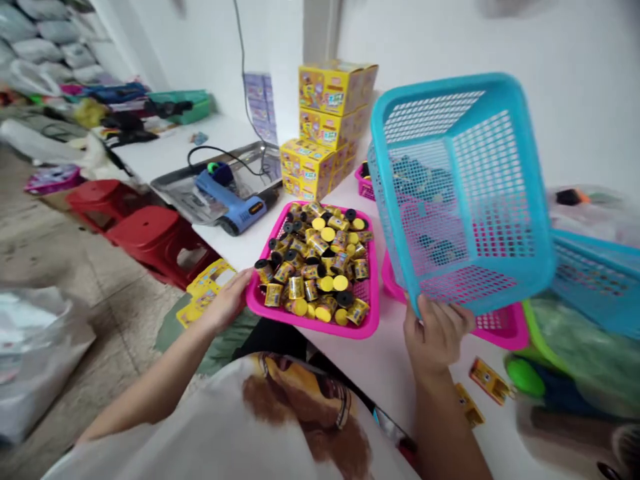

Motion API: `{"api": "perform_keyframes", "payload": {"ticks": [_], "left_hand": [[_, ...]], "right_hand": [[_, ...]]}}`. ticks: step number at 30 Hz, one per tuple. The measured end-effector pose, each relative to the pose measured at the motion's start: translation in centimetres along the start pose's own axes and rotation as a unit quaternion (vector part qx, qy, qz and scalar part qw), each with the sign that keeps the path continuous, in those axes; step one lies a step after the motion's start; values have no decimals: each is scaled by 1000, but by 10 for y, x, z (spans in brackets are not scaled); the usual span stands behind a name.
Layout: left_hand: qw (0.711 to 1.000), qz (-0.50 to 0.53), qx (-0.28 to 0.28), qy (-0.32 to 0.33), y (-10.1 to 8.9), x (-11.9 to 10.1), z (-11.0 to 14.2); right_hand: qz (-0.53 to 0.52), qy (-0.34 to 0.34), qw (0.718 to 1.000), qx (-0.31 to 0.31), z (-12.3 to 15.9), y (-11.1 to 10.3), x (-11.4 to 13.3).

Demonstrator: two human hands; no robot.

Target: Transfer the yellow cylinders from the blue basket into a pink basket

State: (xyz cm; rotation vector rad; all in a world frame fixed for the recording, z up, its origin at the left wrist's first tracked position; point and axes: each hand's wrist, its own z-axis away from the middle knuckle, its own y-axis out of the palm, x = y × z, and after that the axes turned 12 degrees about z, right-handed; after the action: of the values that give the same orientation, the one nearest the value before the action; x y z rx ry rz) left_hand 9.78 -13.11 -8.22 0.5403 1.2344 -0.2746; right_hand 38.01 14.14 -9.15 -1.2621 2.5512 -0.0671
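Note:
My left hand (233, 297) is at the left corner of a pink plastic basket (320, 327), with its fingers closed on the rim. Heaped inside the basket are many small yellow-and-black film-roll-shaped pieces (296, 288), some showing round yellow ends. My right hand (436, 330) grips the lower rim of a blue mesh basket (541, 247). That basket is tilted up off the table, its open side towards me, and nothing lies in it. Behind and below it, partly hidden, is another pink basket (517, 330) with dark grey-green contents seen through the mesh.
Yellow printed boxes (315, 167) are stacked against the wall. Left of them, a blue heat-gun-like tool (243, 210) lies by a metal tray (175, 180). Small yellow camera-shaped pieces (490, 380) lie at right, near another blue basket (595, 280). Red stools (150, 233) stand left.

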Motion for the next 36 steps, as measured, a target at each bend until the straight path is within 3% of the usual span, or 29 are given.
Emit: {"api": "perform_keyframes", "payload": {"ticks": [5, 9, 11, 15, 18, 21, 24, 26, 28, 30, 32, 34, 36], "left_hand": [[999, 36, 30, -10, 8, 3, 0], [998, 28, 15, 48, 17, 0, -13], [993, -35, 57, 98, 21, -8, -20], [936, -227, 201, 180, 19, -24, -16], [904, -292, 245, 195, 12, -30, 0], [888, -333, 247, 199, 10, -37, 13], [868, -370, 198, 265, 22, -49, 9], [833, -400, 190, 331, 35, -54, -4], [793, -431, 233, 363, 50, -55, -21], [761, -466, 290, 346, 63, -53, -37], [747, -491, 326, 307, 71, -51, -47], [758, -480, 342, 281, 71, -53, -50], [786, -424, 353, 280, 65, -56, -46]], "right_hand": [[4, 1, 1000, -29, 5, 3, -2], [38, 1, 998, -42, 10, 8, -5], [53, 0, 998, -43, 13, 9, -6], [71, 21, 997, -28, 23, 11, -9], [72, 28, 997, -14, 33, 12, -11], [78, 35, 996, 0, 37, 12, -12], [81, 32, 996, 1, 32, 11, -9], [66, 16, 998, -10, 26, 10, -7], [55, 10, 998, -16, 22, 9, -5], [62, 16, 998, -8, 20, 7, -3], [73, 21, 997, 0, 18, 7, -3], [72, 13, 997, -6, 16, 6, -2], [65, 6, 998, -18, 12, 6, -1]]}}
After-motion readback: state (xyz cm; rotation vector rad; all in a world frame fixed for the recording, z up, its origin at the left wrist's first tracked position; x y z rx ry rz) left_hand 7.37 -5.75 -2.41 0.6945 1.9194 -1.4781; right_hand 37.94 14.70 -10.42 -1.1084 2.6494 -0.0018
